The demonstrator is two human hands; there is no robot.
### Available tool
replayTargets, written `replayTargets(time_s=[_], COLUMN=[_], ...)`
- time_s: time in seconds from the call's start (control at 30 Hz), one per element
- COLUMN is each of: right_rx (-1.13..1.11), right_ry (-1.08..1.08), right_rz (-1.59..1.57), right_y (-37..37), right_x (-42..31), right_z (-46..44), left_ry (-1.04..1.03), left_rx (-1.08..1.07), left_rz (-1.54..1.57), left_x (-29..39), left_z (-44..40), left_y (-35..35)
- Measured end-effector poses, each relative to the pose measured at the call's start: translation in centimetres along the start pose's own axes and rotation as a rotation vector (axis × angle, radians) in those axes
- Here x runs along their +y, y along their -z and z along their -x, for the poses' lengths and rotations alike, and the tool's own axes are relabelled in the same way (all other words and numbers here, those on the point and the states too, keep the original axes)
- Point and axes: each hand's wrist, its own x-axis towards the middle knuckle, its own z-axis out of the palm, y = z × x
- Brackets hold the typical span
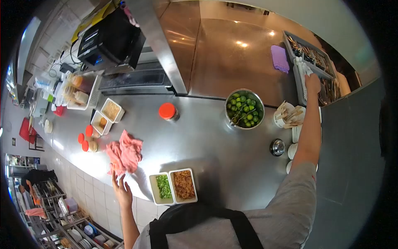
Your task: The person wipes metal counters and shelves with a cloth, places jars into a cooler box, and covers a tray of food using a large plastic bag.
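Note:
My right hand (313, 84) reaches to the cutlery tray (295, 85) at the far right. Its fingers are closed on a white ribbed cloth (302, 70) that lies along the near side of the tray. Several metal utensils (329, 89) fill the compartments beside it. My left hand (122, 190) hangs at the counter's front edge with fingers apart, holding nothing. Just beyond its fingertips lies a crumpled pink cloth (129, 151); whether they touch it I cannot tell.
On the steel counter (199, 141) stand a bowl of green limes (248, 103), a red-lidded jar (167, 111), a call bell (277, 147), tubs of chopped greens (163, 186) and brown bits (183, 184), and a wooden-stick container (283, 114). A purple cloth (280, 58) lies beyond.

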Motion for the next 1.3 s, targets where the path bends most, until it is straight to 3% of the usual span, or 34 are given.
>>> replayTargets(time_s=[0.07,0.13,0.23,0.3,0.33,0.43,0.57,0.7,0.8,0.93,1.07,1.13,1.2,1.3], right_rx=[0.066,-0.048,-0.835,-1.182,-1.048,-0.932,-0.791,-0.663,-0.586,-0.74,-0.662,-0.811,-0.89,-0.893], right_ry=[0.244,0.293,0.083,0.019,-0.296,-0.332,-0.597,-0.496,-0.71,-0.662,-0.561,-0.483,-0.347,-0.135], right_rz=[-0.08,-0.408,-0.412,-0.688,-1.053,-1.107,-1.544,-1.516,-1.46,-1.463,-1.975,-1.688,-1.453,-1.241], right_y=[1.8,1.9,5.4,-1.4,0.0,-1.1,-2.4,-5.2,-4.3,-3.6,-0.6,0.3,1.7,5.6], right_x=[-0.9,-7.8,-11.5,-9.0,-10.4,-10.7,-11.3,-11.3,-11.8,-9.4,-9.2,-9.6,-10.5,-13.3], right_z=[1.9,8.6,19.1,22.0,25.3,27.1,25.0,21.0,21.6,24.3,29.7,33.4,36.8,41.7], left_ry=[-0.006,-0.059,-0.102,-0.139,-0.155,-0.133,-0.073,-0.058,-0.021,-0.155,-0.422,-0.408,-0.286,-0.058], left_rx=[0.006,0.093,0.083,0.096,0.097,0.109,0.11,0.09,0.067,0.007,-0.037,0.116,0.19,-0.12], left_rz=[0.007,0.027,0.099,0.136,0.15,0.155,0.171,0.208,0.336,0.419,0.306,0.299,0.095,-0.235], left_x=[2.0,-0.7,-0.2,-0.1,-0.1,-1.5,-3.0,-2.5,-0.3,3.4,7.1,3.5,-0.7,-3.4], left_z=[0.4,-1.7,-0.7,-0.7,-0.4,0.4,1.8,2.5,2.4,1.4,-0.8,-4.1,-7.6,-9.7], left_y=[-0.5,0.2,0.1,0.2,0.4,1.0,1.1,1.1,1.2,0.9,2.0,0.1,-1.8,-3.9])
